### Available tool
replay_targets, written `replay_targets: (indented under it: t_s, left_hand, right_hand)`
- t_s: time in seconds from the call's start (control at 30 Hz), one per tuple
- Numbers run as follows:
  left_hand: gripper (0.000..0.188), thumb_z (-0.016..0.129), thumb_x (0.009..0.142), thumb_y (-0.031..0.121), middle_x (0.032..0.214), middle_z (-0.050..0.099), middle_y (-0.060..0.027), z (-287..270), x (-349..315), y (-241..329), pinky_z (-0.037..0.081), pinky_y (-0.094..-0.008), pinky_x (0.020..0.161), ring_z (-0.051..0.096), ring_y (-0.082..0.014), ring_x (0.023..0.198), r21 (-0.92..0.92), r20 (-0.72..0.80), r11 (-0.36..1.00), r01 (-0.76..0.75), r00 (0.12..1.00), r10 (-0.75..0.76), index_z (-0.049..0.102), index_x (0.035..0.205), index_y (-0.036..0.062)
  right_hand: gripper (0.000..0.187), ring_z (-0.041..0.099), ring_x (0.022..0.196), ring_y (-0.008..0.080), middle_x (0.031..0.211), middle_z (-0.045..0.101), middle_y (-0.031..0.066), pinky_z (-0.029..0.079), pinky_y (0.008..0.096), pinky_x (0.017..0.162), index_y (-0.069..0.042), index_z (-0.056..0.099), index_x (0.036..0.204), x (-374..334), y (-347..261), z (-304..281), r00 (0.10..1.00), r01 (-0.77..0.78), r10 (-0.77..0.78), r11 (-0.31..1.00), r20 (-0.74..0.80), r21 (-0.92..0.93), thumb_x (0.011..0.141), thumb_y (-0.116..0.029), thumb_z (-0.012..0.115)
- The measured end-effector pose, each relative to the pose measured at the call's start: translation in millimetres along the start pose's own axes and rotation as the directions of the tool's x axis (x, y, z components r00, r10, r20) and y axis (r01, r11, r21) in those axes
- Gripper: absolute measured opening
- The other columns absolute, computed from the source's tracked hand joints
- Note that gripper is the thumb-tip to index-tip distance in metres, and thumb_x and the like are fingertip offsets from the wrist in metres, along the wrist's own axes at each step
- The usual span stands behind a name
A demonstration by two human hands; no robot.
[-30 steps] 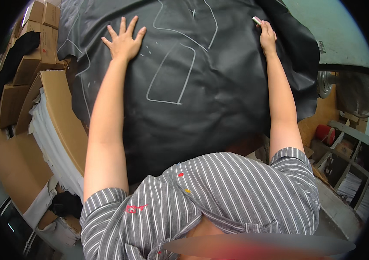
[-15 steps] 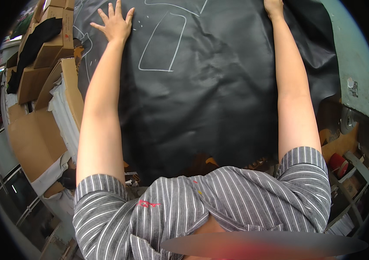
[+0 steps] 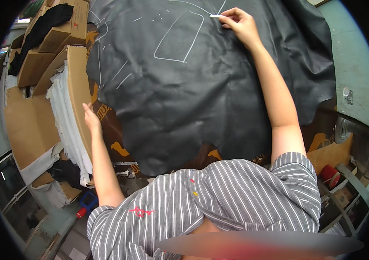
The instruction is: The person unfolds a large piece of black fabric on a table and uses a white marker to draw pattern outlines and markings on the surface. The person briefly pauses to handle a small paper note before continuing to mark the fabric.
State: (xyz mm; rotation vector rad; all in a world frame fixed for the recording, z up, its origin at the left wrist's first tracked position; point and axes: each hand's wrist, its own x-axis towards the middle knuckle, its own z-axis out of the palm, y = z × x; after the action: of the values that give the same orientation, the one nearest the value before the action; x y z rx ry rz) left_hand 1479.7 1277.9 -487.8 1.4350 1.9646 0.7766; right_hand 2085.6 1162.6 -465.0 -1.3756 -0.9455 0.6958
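A large sheet of black leather (image 3: pixel 184 104) with a soft sheen and wrinkles spreads in front of me. White outlines are drawn on it, among them a tall four-sided shape near its upper middle. Between the fingertips of my right hand (image 3: pixel 244 28) is a slim white marking stick (image 3: pixel 217 16), its tip at the corner of another drawn outline. My left hand (image 3: pixel 91 120) is down at the left, beside the edge of a cardboard box, fingers stretched out and holding nothing. Whether it touches the box I cannot tell.
Left of the leather stand an open cardboard box (image 3: pixel 77 82) with pale folded material and stacked cartons (image 3: pixel 69 30) with black cloth on top. Brown patterned covering (image 3: pixel 111 125) shows under the leather. At right are a pale green surface (image 3: pixel 355 60) and a shelf holding a red spool (image 3: pixel 330 174).
My left hand has come off the leather, down and left to the box. My right hand has moved left from the upper right, the white stick now visible. The leather appears shifted in view.
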Motion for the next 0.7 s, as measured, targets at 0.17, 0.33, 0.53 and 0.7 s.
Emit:
replay_targets:
  t_s: [0.17, 0.33, 0.53, 0.7]
  left_hand:
    - [0.081, 0.028, 0.099, 0.067, 0.119, 0.067, -0.0241, 15, -29, 50, 0.044, -0.0432, 0.102, 0.060, -0.0396, 0.118, 0.404, 0.042, 0.905, -0.133, 0.991, 0.128, 0.064, 0.126, -0.0005]
    - [0.084, 0.025, 0.097, 0.072, 0.116, 0.069, -0.0221, 16, -22, 45, 0.044, -0.0448, 0.101, 0.061, -0.0382, 0.115, 0.348, 0.001, 0.937, -0.044, 0.999, 0.047, 0.069, 0.120, 0.0038]
    - [0.085, 0.027, 0.095, 0.074, 0.118, 0.068, -0.0209, 14, -26, 50, 0.043, -0.0437, 0.102, 0.060, -0.0375, 0.117, 0.370, 0.014, 0.928, -0.032, 0.999, 0.029, 0.068, 0.122, 0.0042]
    - [0.085, 0.029, 0.095, 0.074, 0.116, 0.069, -0.0210, 15, -24, 50, 0.044, -0.0429, 0.102, 0.061, -0.0366, 0.117, 0.385, 0.018, 0.922, -0.026, 1.000, 0.020, 0.069, 0.122, 0.0040]
  right_hand:
    - [0.016, 0.067, 0.068, 0.0084, 0.075, 0.072, 0.0034, 0.055, 0.0233, 0.067, -0.001, 0.070, 0.089, 6, -9, 24, 1.000, 0.013, -0.014, 0.931, -0.001, -0.364, 0.084, -0.017, 0.074]
    - [0.016, 0.068, 0.062, 0.0094, 0.073, 0.072, 0.0030, 0.053, 0.0253, 0.062, -0.004, 0.071, 0.087, 25, 11, 19, 0.982, -0.031, -0.025, 0.957, -0.188, -0.290, 0.084, -0.020, 0.075]
    - [0.023, 0.070, 0.072, 0.0140, 0.078, 0.073, 0.0030, 0.052, 0.0295, 0.068, -0.009, 0.074, 0.090, 34, 0, 46, 0.995, -0.014, -0.039, 0.857, -0.090, -0.515, 0.081, -0.030, 0.076]
    - [0.020, 0.070, 0.076, 0.0186, 0.081, 0.074, 0.0014, 0.053, 0.0325, 0.070, -0.014, 0.075, 0.089, 36, -4, 55, 0.996, 0.016, -0.073, 0.759, -0.061, -0.651, 0.080, -0.032, 0.075]
